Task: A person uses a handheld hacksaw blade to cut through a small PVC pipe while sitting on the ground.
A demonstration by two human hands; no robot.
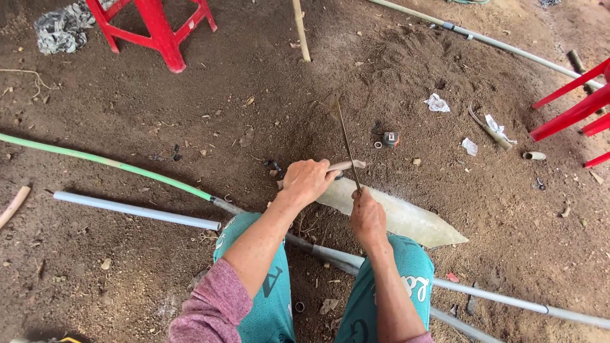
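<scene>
One thin blade (346, 143), two gripping hands (308, 180).

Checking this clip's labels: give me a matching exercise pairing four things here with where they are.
Things:
1. red plastic stool
2. thin saw blade
3. short pale pipe piece
4. small tape measure

Places:
A. on the dirt right of the blade
B. gripped in the left hand
C. top left
D. held by the right hand

Pairs: 1-C, 2-D, 3-B, 4-A
</scene>
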